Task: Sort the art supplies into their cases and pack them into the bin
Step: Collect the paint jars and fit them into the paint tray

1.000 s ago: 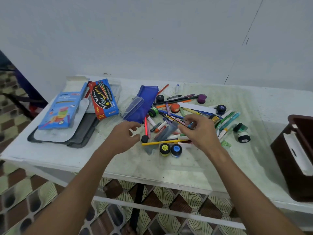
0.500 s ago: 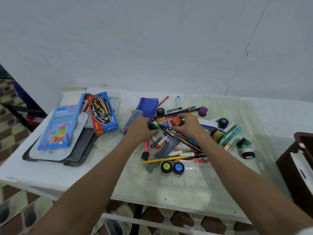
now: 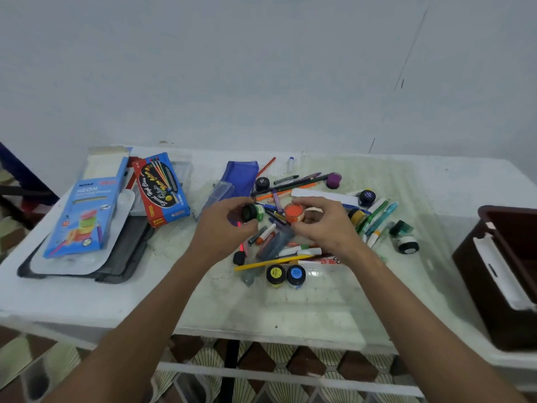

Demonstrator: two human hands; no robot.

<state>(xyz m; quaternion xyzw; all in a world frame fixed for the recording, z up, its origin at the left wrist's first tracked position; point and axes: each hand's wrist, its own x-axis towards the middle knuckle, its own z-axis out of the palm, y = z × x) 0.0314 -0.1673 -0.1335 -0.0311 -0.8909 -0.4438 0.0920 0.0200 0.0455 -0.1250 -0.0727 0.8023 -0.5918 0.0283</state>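
Left hand (image 3: 225,228) pinches a green paint pot (image 3: 253,212), right hand (image 3: 325,225) an orange pot (image 3: 293,213), both above the bench (image 3: 87,298) pile; lift the 2 upright (lids may leak).

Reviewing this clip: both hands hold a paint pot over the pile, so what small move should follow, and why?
Probably set both pots down beside the yellow and blue pots at the front edge. The left hand grips a green pot and the right hand an orange pot, so grouping the paints seems the natural step.
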